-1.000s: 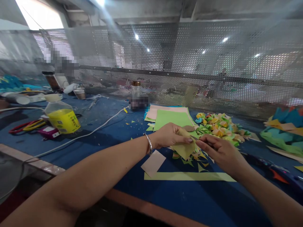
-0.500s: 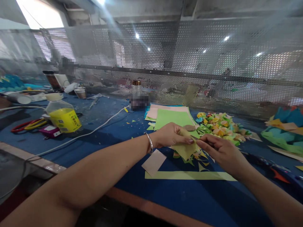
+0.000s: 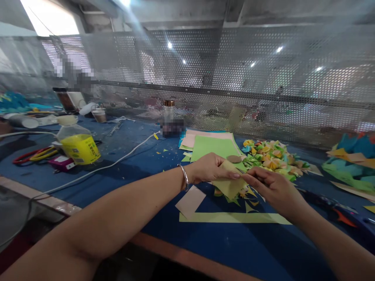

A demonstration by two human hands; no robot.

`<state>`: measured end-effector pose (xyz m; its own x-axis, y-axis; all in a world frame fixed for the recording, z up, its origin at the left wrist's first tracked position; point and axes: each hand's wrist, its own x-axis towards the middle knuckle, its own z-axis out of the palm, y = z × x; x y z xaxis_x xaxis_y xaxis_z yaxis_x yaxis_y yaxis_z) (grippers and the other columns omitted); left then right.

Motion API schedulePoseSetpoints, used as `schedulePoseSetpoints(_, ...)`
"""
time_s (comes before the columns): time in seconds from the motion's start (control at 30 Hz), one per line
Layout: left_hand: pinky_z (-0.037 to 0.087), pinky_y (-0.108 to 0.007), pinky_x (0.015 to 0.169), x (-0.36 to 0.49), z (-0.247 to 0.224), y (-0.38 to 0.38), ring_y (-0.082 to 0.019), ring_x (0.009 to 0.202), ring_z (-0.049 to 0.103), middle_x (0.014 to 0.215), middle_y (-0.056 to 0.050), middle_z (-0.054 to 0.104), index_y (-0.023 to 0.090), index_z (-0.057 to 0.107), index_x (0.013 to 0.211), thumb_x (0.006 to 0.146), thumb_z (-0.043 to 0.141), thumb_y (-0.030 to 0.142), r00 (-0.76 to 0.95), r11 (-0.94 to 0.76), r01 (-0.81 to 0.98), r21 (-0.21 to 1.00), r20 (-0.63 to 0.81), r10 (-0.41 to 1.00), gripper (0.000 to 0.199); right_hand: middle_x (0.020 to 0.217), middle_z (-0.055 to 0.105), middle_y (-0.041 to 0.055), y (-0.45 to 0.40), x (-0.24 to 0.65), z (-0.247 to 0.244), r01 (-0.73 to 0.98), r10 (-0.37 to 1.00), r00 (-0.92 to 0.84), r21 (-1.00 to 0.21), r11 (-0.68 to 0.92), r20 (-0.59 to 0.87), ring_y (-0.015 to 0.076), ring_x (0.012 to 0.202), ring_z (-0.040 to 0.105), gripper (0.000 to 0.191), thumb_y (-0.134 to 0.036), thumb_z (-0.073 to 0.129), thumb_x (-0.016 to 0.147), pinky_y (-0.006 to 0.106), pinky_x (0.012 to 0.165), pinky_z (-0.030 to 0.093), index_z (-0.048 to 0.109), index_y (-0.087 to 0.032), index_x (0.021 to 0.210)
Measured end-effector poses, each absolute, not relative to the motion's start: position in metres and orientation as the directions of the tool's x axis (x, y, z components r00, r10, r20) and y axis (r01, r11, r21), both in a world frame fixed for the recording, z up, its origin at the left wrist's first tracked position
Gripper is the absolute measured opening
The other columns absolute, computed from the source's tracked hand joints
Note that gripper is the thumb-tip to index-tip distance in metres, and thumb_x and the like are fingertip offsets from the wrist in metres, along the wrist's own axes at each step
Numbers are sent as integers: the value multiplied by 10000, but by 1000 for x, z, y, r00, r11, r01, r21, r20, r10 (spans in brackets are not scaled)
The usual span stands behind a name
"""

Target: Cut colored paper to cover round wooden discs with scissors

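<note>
A piece of yellow-green paper (image 3: 230, 188) is pinched between the thumb and fingers of my left hand (image 3: 212, 168), which has a silver bracelet at the wrist. My right hand (image 3: 271, 187) is closed around scissors (image 3: 241, 171); only their thin metal blades show, and the fingers hide the handles. The blades lie at the paper's right edge, near my left thumb. Under the paper are pointed paper scraps (image 3: 250, 206). A pale pink paper square (image 3: 191, 201) and a long light-green strip (image 3: 231, 217) rest on the blue tabletop.
Beyond my hands lie stacked coloured sheets (image 3: 215, 147) and a heap of paper flowers (image 3: 272, 156). A glue gun (image 3: 342, 212) is by my right forearm. At left stand a yellow-labelled bottle (image 3: 80, 146) and a purple box (image 3: 62, 163), with a white cable (image 3: 123, 156) crossing the table.
The paper and the scissors' blades have tilted slightly between my hands, and my right fingers have shifted a little to the left. Both hands keep their hold.
</note>
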<state>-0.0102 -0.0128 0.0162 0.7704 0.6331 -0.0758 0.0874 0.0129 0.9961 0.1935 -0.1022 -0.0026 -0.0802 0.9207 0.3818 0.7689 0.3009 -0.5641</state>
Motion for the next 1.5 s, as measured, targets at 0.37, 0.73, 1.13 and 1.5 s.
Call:
schedulePoseSetpoints(0.37,485,-215,627,-14,27,-18,-82,593,589,671,-7,683,150,763,697,671,888,284,745,53,72,996,-89,661,185,589,507,-26,-99,197,-3,760,932,-115,-573,306,344,143,535,461,450,-622,489,945,266,501,340,585,-228,749)
schedulePoseSetpoints(0.73,498,-226,689,-11,20,-15,-77,610,599,732,-16,722,154,767,708,736,835,255,746,54,81,995,-96,659,125,574,500,-29,-97,201,-1,773,938,-144,-556,306,316,142,526,462,457,-628,492,942,267,502,358,591,-231,740)
schedulePoseSetpoints(1.13,498,-222,699,-12,20,-12,-79,618,605,737,-24,730,161,775,707,730,845,245,766,78,85,993,-115,632,112,565,496,-28,-99,200,-2,764,935,-140,-565,312,327,142,508,456,457,-632,490,943,268,485,353,584,-236,737)
schedulePoseSetpoints(1.5,500,-226,689,-12,19,-12,-77,614,618,740,-20,724,157,769,716,792,781,212,792,85,56,995,-96,602,95,585,500,-28,-98,201,-1,754,941,-157,-580,310,299,140,519,463,454,-634,489,947,260,485,359,594,-232,764)
